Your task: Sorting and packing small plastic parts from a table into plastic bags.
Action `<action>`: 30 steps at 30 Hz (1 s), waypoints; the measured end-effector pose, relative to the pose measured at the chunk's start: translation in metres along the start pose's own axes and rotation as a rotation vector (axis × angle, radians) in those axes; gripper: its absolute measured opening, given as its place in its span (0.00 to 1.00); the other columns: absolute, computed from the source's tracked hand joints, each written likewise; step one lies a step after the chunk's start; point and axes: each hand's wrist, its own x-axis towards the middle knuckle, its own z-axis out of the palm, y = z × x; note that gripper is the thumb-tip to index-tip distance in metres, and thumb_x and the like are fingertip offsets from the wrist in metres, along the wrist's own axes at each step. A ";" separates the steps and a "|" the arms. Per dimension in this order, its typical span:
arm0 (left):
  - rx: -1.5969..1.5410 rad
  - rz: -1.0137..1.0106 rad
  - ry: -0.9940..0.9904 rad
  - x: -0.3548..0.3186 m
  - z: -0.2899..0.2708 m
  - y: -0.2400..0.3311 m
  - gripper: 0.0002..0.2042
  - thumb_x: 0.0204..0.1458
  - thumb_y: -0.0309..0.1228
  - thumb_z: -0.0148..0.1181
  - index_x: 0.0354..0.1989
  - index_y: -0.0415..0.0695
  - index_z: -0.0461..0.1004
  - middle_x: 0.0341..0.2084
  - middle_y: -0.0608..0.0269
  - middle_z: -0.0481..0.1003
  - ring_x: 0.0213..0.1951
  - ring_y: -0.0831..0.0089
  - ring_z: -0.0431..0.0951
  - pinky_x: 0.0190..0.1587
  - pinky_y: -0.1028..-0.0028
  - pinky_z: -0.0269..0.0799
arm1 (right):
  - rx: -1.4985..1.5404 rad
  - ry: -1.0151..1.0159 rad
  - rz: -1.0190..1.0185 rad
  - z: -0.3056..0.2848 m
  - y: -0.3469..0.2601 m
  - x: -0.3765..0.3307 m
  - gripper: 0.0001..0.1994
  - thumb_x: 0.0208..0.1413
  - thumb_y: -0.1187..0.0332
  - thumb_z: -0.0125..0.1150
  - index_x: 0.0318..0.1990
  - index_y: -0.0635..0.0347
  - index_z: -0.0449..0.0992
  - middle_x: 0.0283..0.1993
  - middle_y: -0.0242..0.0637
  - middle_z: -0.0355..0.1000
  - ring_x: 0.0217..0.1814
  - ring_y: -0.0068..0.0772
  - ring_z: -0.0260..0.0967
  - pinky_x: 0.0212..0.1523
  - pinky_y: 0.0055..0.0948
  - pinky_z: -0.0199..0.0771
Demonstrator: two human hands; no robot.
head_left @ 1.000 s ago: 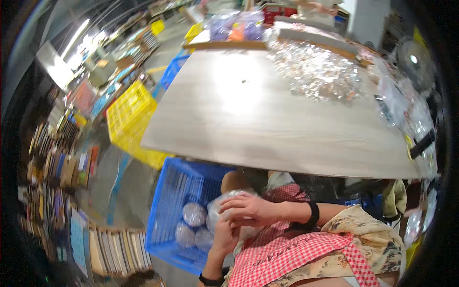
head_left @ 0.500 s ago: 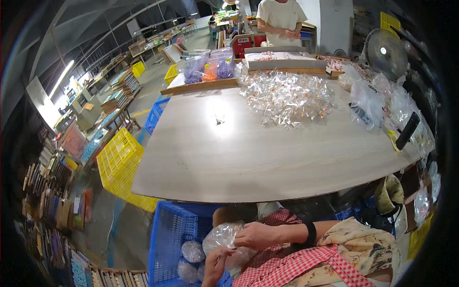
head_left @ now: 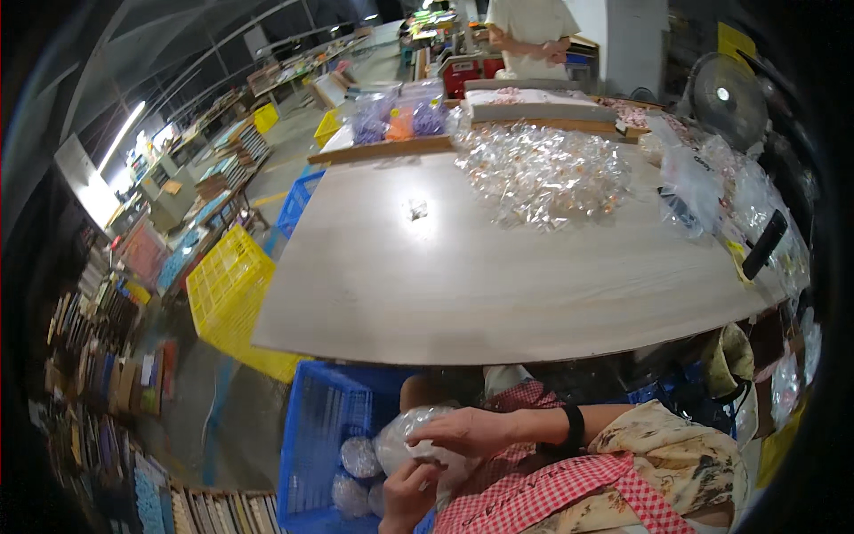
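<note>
Since the earlier frames our view has tilted up: the wooden table [head_left: 498, 267] now fills the middle of the frame, and our hands have slid to the bottom edge. There, at lower centre, we hold a clear plastic bag [head_left: 411, 442] above the blue crate [head_left: 325, 427]. Our right hand [head_left: 467, 432] lies across the top of the bag, fingers curled narrow and pinching the film. Our left hand [head_left: 407, 497] comes up from beneath and grips the bag's underside, fingers closed on it. More filled round bags [head_left: 360, 458] lie inside the crate, just left of our hands. A yellow crate [head_left: 229, 294] stands on the floor at centre left. At upper centre of the table we see a heap of clear packets [head_left: 543, 173], and behind it, at the top edge, another person [head_left: 531, 31] stands at a far bench.
</note>
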 end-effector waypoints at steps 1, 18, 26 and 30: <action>0.106 0.084 0.034 0.000 0.001 0.002 0.07 0.38 0.19 0.59 0.27 0.43 0.74 0.30 0.59 0.74 0.33 0.61 0.75 0.36 0.71 0.72 | 0.094 -0.039 0.018 0.001 -0.001 0.000 0.21 0.51 0.73 0.52 0.55 0.58 0.62 0.45 0.45 0.69 0.45 0.45 0.68 0.43 0.36 0.70; 0.486 0.484 0.346 0.014 0.017 -0.028 0.09 0.34 0.26 0.60 0.28 0.46 0.73 0.26 0.68 0.68 0.26 0.71 0.72 0.24 0.74 0.69 | 0.108 -0.248 0.153 -0.004 0.015 0.017 0.15 0.52 0.73 0.52 0.48 0.59 0.68 0.41 0.45 0.69 0.40 0.47 0.69 0.40 0.35 0.71; 0.469 0.387 0.343 0.003 0.023 -0.033 0.07 0.35 0.26 0.57 0.27 0.46 0.69 0.21 0.68 0.65 0.23 0.73 0.69 0.24 0.75 0.67 | -0.415 -0.542 0.080 -0.019 -0.015 0.045 0.07 0.49 0.70 0.53 0.37 0.56 0.66 0.31 0.36 0.64 0.34 0.40 0.68 0.28 0.35 0.68; 0.448 0.331 0.331 -0.003 0.024 -0.042 0.05 0.39 0.28 0.54 0.26 0.45 0.67 0.21 0.66 0.66 0.25 0.75 0.70 0.24 0.76 0.67 | -0.646 -0.495 -0.074 -0.016 -0.009 0.050 0.08 0.48 0.70 0.53 0.37 0.53 0.66 0.34 0.32 0.65 0.36 0.34 0.68 0.26 0.32 0.70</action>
